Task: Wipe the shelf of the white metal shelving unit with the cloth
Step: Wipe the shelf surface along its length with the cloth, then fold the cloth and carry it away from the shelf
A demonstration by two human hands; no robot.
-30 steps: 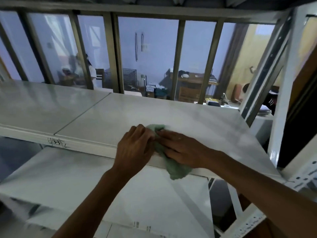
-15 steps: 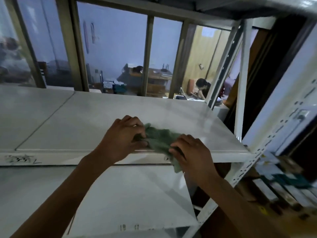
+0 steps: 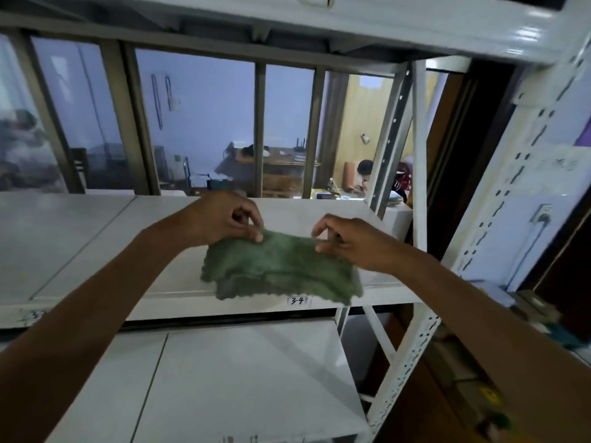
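A green cloth [image 3: 281, 266] hangs spread out between my two hands, just above the front part of the white metal shelf [image 3: 96, 238]. My left hand [image 3: 224, 219] pinches the cloth's upper left corner. My right hand [image 3: 348, 241] pinches the upper right edge. The cloth's lower edge droops over the shelf's front lip, near a label reading 3-4 [image 3: 297, 301].
A lower white shelf [image 3: 240, 378] lies below. Perforated white uprights [image 3: 412, 356] stand at the right, and another shelf [image 3: 383, 24] runs overhead. Behind the unit is a glazed partition [image 3: 198, 123], with a person seated at a desk beyond. Clutter lies on the floor at the right.
The cloth was bunched under both hands on the shelf's front edge. Now both hands have lifted and drawn apart, and the cloth is stretched open between them.
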